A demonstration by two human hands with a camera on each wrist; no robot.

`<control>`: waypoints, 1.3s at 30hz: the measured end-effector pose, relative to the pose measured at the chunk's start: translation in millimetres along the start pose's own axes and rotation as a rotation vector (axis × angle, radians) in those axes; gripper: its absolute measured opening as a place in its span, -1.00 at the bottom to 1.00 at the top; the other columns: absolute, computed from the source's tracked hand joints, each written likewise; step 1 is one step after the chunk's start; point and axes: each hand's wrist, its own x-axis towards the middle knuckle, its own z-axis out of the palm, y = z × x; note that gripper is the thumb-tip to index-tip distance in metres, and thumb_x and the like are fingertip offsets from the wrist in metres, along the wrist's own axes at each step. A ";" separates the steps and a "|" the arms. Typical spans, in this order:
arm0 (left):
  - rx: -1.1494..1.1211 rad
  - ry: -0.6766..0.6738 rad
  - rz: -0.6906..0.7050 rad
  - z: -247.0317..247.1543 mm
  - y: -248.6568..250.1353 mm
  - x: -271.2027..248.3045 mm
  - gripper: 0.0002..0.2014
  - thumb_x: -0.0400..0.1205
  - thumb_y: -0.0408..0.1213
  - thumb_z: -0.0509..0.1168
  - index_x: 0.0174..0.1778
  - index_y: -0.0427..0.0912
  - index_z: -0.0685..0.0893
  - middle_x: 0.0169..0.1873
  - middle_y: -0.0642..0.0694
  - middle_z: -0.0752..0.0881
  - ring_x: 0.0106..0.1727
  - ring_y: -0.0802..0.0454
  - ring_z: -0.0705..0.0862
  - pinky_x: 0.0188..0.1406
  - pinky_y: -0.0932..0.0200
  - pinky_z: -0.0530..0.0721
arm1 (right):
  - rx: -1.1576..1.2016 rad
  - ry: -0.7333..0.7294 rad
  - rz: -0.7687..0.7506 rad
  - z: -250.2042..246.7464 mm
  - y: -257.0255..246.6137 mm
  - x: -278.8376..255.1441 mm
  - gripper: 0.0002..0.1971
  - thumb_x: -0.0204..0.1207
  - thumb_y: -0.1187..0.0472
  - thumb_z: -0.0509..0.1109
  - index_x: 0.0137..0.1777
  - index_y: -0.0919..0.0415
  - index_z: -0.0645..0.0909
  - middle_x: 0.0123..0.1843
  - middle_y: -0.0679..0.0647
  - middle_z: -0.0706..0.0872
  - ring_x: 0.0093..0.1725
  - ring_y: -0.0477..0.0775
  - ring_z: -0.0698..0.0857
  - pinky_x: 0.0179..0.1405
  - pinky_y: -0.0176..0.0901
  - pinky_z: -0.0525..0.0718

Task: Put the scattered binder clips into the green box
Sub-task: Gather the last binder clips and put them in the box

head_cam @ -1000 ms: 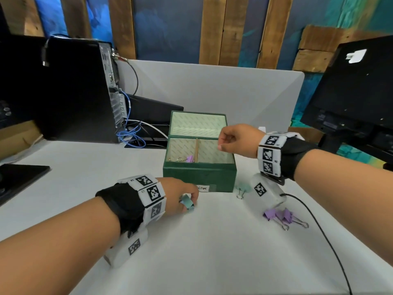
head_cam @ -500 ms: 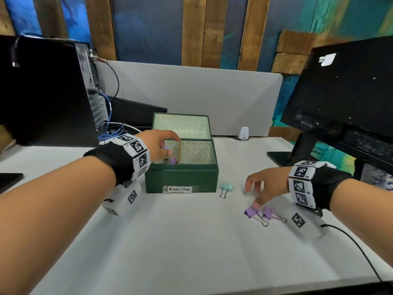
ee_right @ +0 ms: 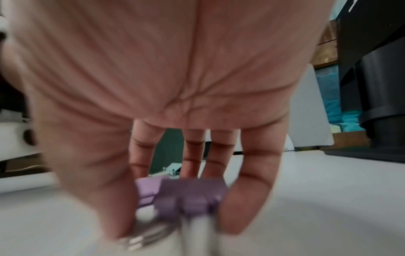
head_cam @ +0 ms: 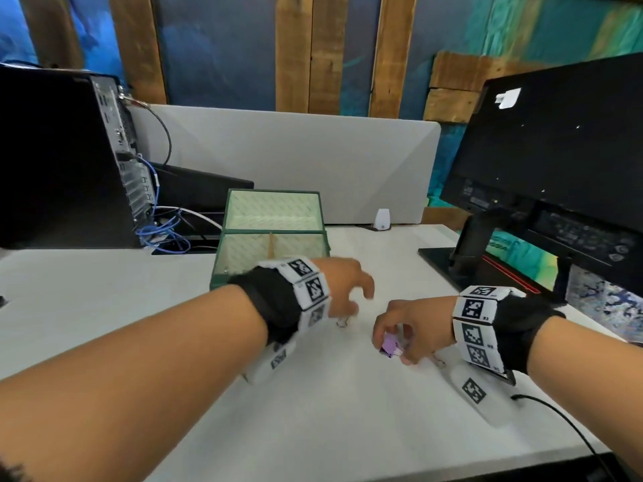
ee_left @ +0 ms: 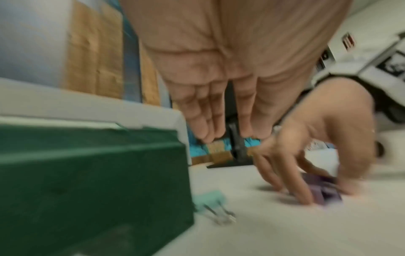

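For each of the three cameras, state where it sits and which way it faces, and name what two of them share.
Head: worn on the head, looking forward and down at the desk, green box, both forearms and hands.
Left wrist: under the left hand, facing along its straight fingers; teal clip by the box.
Right wrist: under the right hand, its grip on the purple clips.
Shared: left wrist and head both show the purple clips.

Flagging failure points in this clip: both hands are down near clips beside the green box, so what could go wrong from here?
1. The right hand gathers two purple clips at once; one may slip out on the lift.
2. The left hand, fingers straight, hovers over the mint clip, which lies close against the green box; a grab there may be cramped.
3. The hands are close and could bump.
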 end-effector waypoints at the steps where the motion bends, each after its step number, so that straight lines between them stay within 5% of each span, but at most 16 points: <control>1: 0.025 -0.081 -0.007 6.1 8.7 10.6 -0.60 0.65 -0.16 0.23 0.43 0.04 0.47 0.38 -0.09 0.50 0.35 -0.07 0.54 0.26 0.14 0.48 | -0.008 0.011 0.000 0.0 1.3 -1.2 -0.68 0.42 0.23 0.45 0.13 -0.10 0.60 0.10 -0.03 0.46 0.08 0.12 0.66 0.17 -0.01 0.70; 3: 0.051 -0.202 -0.052 16.0 18.2 29.1 -0.51 0.64 -0.23 0.26 0.52 -0.05 0.38 0.43 -0.17 0.46 0.39 -0.13 0.52 0.24 0.15 0.49 | -0.004 0.017 0.006 0.3 4.3 -2.8 -0.72 0.42 0.30 0.42 0.10 0.00 0.62 0.09 0.01 0.51 0.05 0.16 0.67 0.13 0.01 0.73; 7: 0.119 -0.328 -0.121 32.6 14.2 54.9 -0.39 0.53 -0.31 0.39 0.51 -0.21 0.36 0.37 -0.24 0.55 0.18 -0.13 0.62 -0.16 0.20 0.48 | 0.013 0.026 0.017 2.0 12.1 -3.6 -0.75 0.40 0.36 0.40 -0.03 0.00 0.60 -0.01 0.02 0.58 -0.11 0.05 0.59 -0.10 -0.16 0.64; 10: 0.215 -0.354 -0.147 45.2 15.0 60.6 -0.40 0.49 -0.29 0.43 0.45 -0.21 0.41 0.20 -0.19 0.63 0.16 -0.14 0.66 0.15 0.07 0.59 | 0.049 0.014 0.012 4.2 16.3 0.2 -0.66 0.37 0.40 0.41 -0.31 -0.11 0.45 -0.11 0.03 0.63 -0.17 0.06 0.57 -0.21 -0.24 0.54; 13: 0.245 -0.330 -0.119 47.8 20.7 58.2 -0.61 0.61 -0.31 0.26 0.37 -0.27 0.45 0.10 -0.24 0.62 0.14 -0.17 0.64 0.25 -0.07 0.56 | 0.045 0.022 0.028 5.7 18.9 3.7 -0.65 0.36 0.38 0.44 -0.32 -0.10 0.42 -0.14 0.02 0.63 -0.21 0.06 0.56 -0.23 -0.26 0.52; 15: 0.236 -0.313 -0.090 44.5 20.4 56.5 -0.84 0.64 -0.34 0.19 0.13 -0.17 0.53 -0.12 -0.16 0.61 -0.13 -0.04 0.56 0.04 0.15 0.46 | 0.061 0.013 0.036 5.2 21.1 5.5 -0.65 0.35 0.35 0.45 -0.34 -0.13 0.42 -0.16 0.00 0.63 -0.21 0.05 0.56 -0.20 -0.21 0.54; 17: 0.204 -0.346 -0.087 41.6 18.6 58.9 -0.92 0.65 -0.38 0.18 -0.09 -0.11 0.50 -0.21 -0.15 0.54 -0.09 0.01 0.43 -0.06 0.21 0.35 | 0.065 0.006 0.042 4.1 22.9 5.8 -0.64 0.35 0.32 0.46 -0.35 -0.16 0.41 -0.19 -0.01 0.62 -0.21 0.05 0.56 -0.17 -0.15 0.56; 22: 0.173 -0.402 -0.096 26.2 27.8 49.0 -0.72 0.62 -0.40 0.27 0.25 -0.18 0.51 0.03 -0.22 0.52 0.01 -0.11 0.50 -0.51 0.38 0.26 | 0.055 0.028 0.061 3.9 22.9 6.1 -0.68 0.35 0.27 0.47 -0.33 -0.13 0.40 -0.14 0.02 0.63 -0.19 0.07 0.58 -0.13 -0.07 0.59; 25: 0.040 -0.267 -0.069 19.3 30.1 38.3 -0.57 0.57 -0.34 0.33 0.38 -0.11 0.51 0.25 -0.13 0.59 0.11 -0.09 0.56 -0.25 0.33 0.43 | 0.039 0.012 0.073 3.7 24.1 3.3 -0.68 0.35 0.24 0.48 -0.31 -0.15 0.39 -0.10 0.04 0.61 -0.18 0.08 0.58 -0.13 -0.08 0.58; 28: -0.087 -0.070 -0.037 2.2 25.2 20.1 -0.64 0.56 -0.31 0.29 0.28 0.02 0.57 -0.03 0.05 0.55 -0.05 0.05 0.51 -0.09 0.23 0.50 | 0.053 0.034 0.097 7.2 34.3 1.2 -0.71 0.31 0.21 0.48 -0.29 -0.15 0.43 -0.09 0.03 0.65 -0.18 0.06 0.61 -0.06 0.00 0.67; 32: -0.090 0.215 -0.160 -41.6 -25.2 -24.6 -0.71 0.56 -0.35 0.26 0.16 0.05 0.63 -0.07 0.10 0.57 -0.07 0.09 0.55 0.04 0.16 0.65 | 0.088 0.081 0.084 -0.7 19.6 8.7 -0.77 0.28 0.23 0.47 -0.20 -0.06 0.50 -0.19 -0.04 0.68 -0.25 0.02 0.64 -0.13 -0.08 0.70; 36: -0.209 0.373 -0.337 -54.7 -77.1 -34.7 -0.81 0.54 -0.33 0.33 0.01 0.02 0.67 -0.14 0.10 0.59 -0.02 0.03 0.65 -0.02 0.17 0.63 | 0.104 0.077 0.122 -4.1 22.7 8.1 -0.77 0.33 0.25 0.46 -0.27 -0.08 0.48 -0.35 -0.17 0.67 -0.35 -0.11 0.63 -0.31 -0.32 0.60; 39: -0.324 0.346 -0.445 -38.2 -100.1 -43.4 -0.80 0.52 -0.37 0.35 -0.01 0.01 0.66 -0.11 0.04 0.63 0.03 -0.05 0.68 -0.05 0.23 0.56 | 0.123 0.079 0.115 -10.0 23.7 10.6 -0.76 0.39 0.24 0.44 -0.34 -0.05 0.46 -0.42 -0.14 0.63 -0.47 -0.15 0.61 -0.38 -0.34 0.56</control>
